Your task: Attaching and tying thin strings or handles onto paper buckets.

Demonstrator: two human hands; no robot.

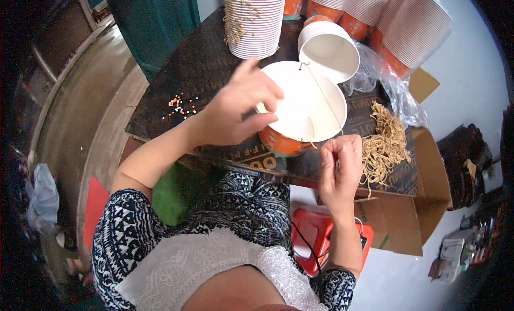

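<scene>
From where I'm standing: one bucket [297, 110] mid-job, looks part done. Cord [323, 94] is in at the far rim with a small knot there, and runs over the mouth to the right hand [341, 163]. Short cord end [309, 143] pokes out at the near rim; can't tell if that side is tied off. Tall stack [254, 30] behind has cord bits down its side, so I'd read those as finished. Apparently left: the tipped bucket [329, 51], no cord visible on it, maybe the wrapped stacks [415, 30]. Plenty of loose cord in the pile [386, 147].

Positions: bucket sits upright between the hands. Right hand is just off its near right side, fingers curled tight, pinching the cord. Left hand [243, 105] is blurred over the left rim, fingers spread, nothing seen in it; contact with rim unclear
</scene>
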